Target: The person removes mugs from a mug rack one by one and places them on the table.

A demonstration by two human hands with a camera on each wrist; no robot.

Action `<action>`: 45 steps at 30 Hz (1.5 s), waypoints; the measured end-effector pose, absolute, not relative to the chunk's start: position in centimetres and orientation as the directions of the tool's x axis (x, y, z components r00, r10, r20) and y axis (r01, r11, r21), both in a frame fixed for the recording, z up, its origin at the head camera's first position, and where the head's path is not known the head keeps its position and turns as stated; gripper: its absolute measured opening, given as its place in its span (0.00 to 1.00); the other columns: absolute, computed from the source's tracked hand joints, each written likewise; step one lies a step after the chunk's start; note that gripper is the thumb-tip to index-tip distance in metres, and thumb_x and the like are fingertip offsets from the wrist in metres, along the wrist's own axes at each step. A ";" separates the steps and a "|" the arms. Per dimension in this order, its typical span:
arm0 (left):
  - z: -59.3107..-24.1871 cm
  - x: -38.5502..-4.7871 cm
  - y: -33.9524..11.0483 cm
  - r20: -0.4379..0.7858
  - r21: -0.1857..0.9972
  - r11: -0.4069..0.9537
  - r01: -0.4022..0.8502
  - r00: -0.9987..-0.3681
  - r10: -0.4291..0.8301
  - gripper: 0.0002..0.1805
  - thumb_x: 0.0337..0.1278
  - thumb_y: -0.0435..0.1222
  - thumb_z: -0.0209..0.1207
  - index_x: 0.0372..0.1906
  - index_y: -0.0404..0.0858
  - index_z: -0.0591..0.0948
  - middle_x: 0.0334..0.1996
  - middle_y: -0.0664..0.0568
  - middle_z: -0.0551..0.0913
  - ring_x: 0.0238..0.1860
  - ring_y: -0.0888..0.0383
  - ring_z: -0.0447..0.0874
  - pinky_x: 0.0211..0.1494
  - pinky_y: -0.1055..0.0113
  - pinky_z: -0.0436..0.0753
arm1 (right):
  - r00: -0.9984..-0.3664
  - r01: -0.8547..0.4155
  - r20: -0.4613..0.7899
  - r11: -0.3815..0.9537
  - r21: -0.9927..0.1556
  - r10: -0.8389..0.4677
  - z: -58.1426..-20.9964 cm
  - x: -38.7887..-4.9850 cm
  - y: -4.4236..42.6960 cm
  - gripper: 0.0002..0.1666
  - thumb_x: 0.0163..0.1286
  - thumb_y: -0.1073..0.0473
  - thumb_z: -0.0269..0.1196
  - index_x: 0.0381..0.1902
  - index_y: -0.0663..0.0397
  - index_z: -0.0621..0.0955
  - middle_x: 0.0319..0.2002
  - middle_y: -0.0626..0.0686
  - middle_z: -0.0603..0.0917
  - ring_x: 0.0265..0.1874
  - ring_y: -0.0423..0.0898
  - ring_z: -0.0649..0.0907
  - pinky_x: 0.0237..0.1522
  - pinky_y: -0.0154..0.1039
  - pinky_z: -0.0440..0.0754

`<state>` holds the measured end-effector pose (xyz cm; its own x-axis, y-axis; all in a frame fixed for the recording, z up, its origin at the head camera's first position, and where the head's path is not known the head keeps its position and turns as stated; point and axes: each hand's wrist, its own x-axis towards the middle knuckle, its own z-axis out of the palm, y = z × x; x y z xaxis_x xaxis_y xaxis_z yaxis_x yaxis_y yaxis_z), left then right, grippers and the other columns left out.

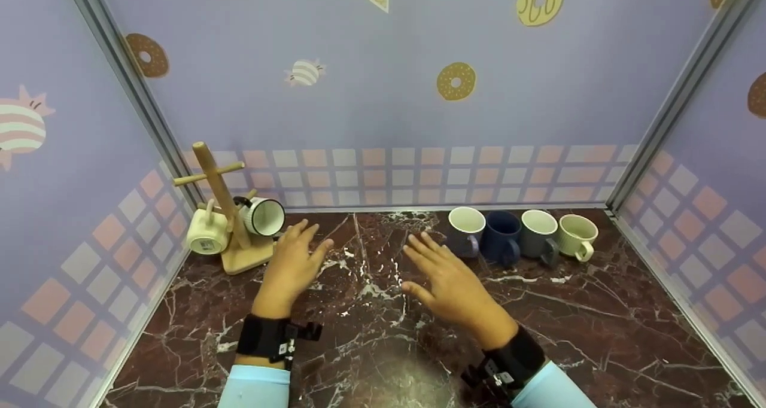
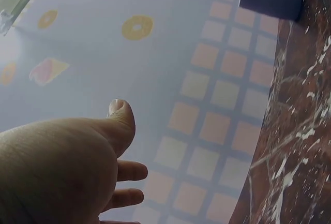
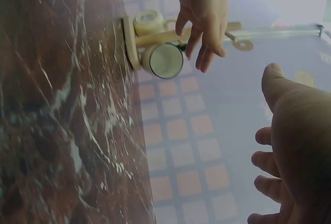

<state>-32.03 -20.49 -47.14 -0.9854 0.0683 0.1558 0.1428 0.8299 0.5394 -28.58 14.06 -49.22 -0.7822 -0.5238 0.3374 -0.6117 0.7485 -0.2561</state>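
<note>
My left hand (image 1: 292, 264) is held over the table, fingers loosely extended and holding nothing. It is nearest to a wooden mug rack (image 1: 219, 195). A cream mug (image 1: 207, 231) hangs on the rack's left, bottom turned outward, and a white mug with a black rim (image 1: 266, 216) hangs on its right. Fingers spread, my right hand (image 1: 453, 285) hovers with nothing in it, just in front of a mug with a white inside and dark outside (image 1: 462, 240). Beside that mug stand a navy mug (image 1: 500, 240), a dark grey mug (image 1: 537, 234) and a pale green mug (image 1: 575, 234).
The dark red marbled tabletop (image 1: 383, 348) carries the rack at the back left and the row of upright mugs at the back right. Lilac wall panels (image 1: 383, 115) with printed sweets and tiles enclose the back and both sides. The rack's upper pegs (image 1: 230, 167) hold nothing.
</note>
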 end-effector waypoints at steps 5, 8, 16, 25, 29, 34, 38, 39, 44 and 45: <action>-46.8 -32.1 -22.0 0.151 0.565 0.817 0.115 -0.988 0.034 0.41 0.90 0.59 0.50 0.89 0.36 0.66 0.92 0.34 0.55 0.91 0.27 0.52 0.93 0.27 0.51 | -0.778 -0.621 0.312 0.743 -0.249 -0.546 -49.6 -28.2 13.7 0.50 0.86 0.25 0.52 0.90 0.51 0.67 0.93 0.51 0.58 0.93 0.58 0.58 0.91 0.67 0.60; -46.3 -32.1 -22.9 0.155 0.578 0.810 0.102 -0.988 0.014 0.41 0.91 0.60 0.49 0.89 0.36 0.66 0.92 0.33 0.55 0.91 0.26 0.51 0.92 0.26 0.55 | -0.780 -0.621 0.296 0.741 -0.255 -0.552 -49.8 -28.1 13.5 0.50 0.86 0.25 0.53 0.90 0.49 0.67 0.93 0.50 0.57 0.94 0.57 0.57 0.91 0.67 0.59; -45.3 -32.1 -24.9 0.207 0.600 0.794 0.095 -0.978 -0.039 0.43 0.90 0.62 0.49 0.89 0.35 0.66 0.90 0.31 0.59 0.89 0.26 0.55 0.89 0.24 0.61 | -0.761 -0.645 0.287 0.726 -0.238 -0.582 -49.7 -28.0 13.0 0.51 0.85 0.23 0.51 0.89 0.49 0.69 0.93 0.49 0.58 0.94 0.58 0.57 0.91 0.69 0.59; -41.1 -33.1 -27.1 0.373 0.607 0.790 0.083 -0.908 -0.191 0.40 0.88 0.64 0.50 0.79 0.35 0.78 0.78 0.33 0.77 0.78 0.27 0.74 0.80 0.24 0.75 | -0.750 -0.658 0.283 0.717 -0.228 -0.598 -49.6 -27.6 12.8 0.52 0.84 0.21 0.51 0.90 0.48 0.67 0.93 0.49 0.58 0.93 0.57 0.57 0.91 0.68 0.61; -38.5 -34.1 -28.9 0.501 0.644 0.759 0.092 -0.801 -0.328 0.28 0.88 0.54 0.57 0.64 0.32 0.87 0.60 0.34 0.89 0.59 0.34 0.87 0.64 0.39 0.87 | -0.746 -0.664 0.254 0.712 -0.227 -0.615 -49.6 -27.5 12.5 0.53 0.84 0.19 0.48 0.91 0.46 0.65 0.93 0.49 0.56 0.94 0.57 0.57 0.91 0.67 0.61; -35.8 -36.0 -31.5 0.549 0.631 0.775 0.023 -0.720 -0.425 0.19 0.82 0.46 0.62 0.55 0.34 0.90 0.52 0.39 0.92 0.49 0.41 0.89 0.50 0.58 0.79 | -0.753 -0.658 0.220 0.716 -0.233 -0.620 -49.5 -27.4 12.3 0.54 0.84 0.18 0.45 0.92 0.43 0.63 0.94 0.47 0.54 0.94 0.56 0.56 0.92 0.66 0.59; -33.7 -37.5 -33.1 0.447 0.606 0.788 -0.106 -0.775 -0.447 0.27 0.82 0.50 0.63 0.67 0.32 0.83 0.63 0.36 0.86 0.61 0.35 0.86 0.61 0.47 0.82 | -0.748 -0.663 0.221 0.712 -0.230 -0.626 -49.5 -27.5 12.4 0.53 0.84 0.20 0.47 0.92 0.44 0.64 0.94 0.48 0.56 0.94 0.57 0.57 0.91 0.67 0.60; -33.2 -37.8 -33.4 0.415 0.597 0.792 -0.132 -0.794 -0.445 0.32 0.82 0.53 0.63 0.71 0.31 0.80 0.66 0.33 0.84 0.64 0.33 0.84 0.65 0.41 0.83 | -0.745 -0.666 0.223 0.710 -0.229 -0.628 -49.5 -27.5 12.4 0.53 0.84 0.20 0.47 0.92 0.44 0.65 0.93 0.49 0.56 0.94 0.57 0.57 0.91 0.68 0.60; -31.8 -39.1 -33.9 0.316 0.505 0.841 -0.194 -0.866 -0.389 0.41 0.83 0.59 0.62 0.73 0.26 0.75 0.70 0.24 0.79 0.67 0.23 0.81 0.68 0.29 0.84 | -0.741 -0.671 0.227 0.704 -0.232 -0.632 -49.7 -27.3 12.2 0.53 0.84 0.20 0.47 0.91 0.45 0.66 0.93 0.49 0.57 0.93 0.57 0.58 0.91 0.68 0.60; -31.8 -39.3 -33.9 0.313 0.489 0.849 -0.198 -0.869 -0.383 0.39 0.84 0.59 0.62 0.70 0.25 0.76 0.68 0.24 0.79 0.66 0.23 0.81 0.67 0.29 0.84 | -0.739 -0.673 0.230 0.702 -0.234 -0.633 -49.7 -27.3 12.2 0.53 0.84 0.20 0.47 0.91 0.45 0.66 0.93 0.49 0.58 0.93 0.57 0.58 0.91 0.68 0.61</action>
